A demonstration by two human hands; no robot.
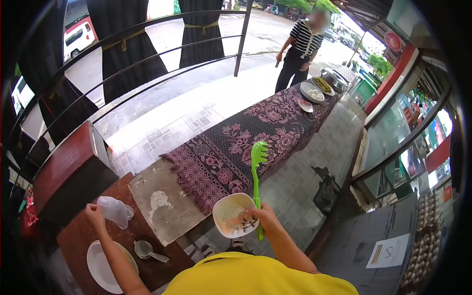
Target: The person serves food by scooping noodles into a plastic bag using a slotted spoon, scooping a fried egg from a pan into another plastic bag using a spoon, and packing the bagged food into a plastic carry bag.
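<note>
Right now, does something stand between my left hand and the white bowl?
Yes: clear plastic sits right beside your left hand, on the side toward the white bowl. Beyond it, nothing visible stands in between.

Brown table [73, 236] with white plate [100, 268], handled utensil [143, 249], worn long table [160, 214] partly under floral cloth [260, 130], dishes [306, 89] atop

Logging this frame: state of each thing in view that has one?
Bowl: tilted, smeared inside, in right hand
Green server: upright, tined end up, in right hand
Plastic bag: bunched, held by left hand
White plate: flat, partly hidden
Patterned cloth: spread, near edge fringed
Black curtains: gathered by ties
Far bowl: holding round white items
</note>
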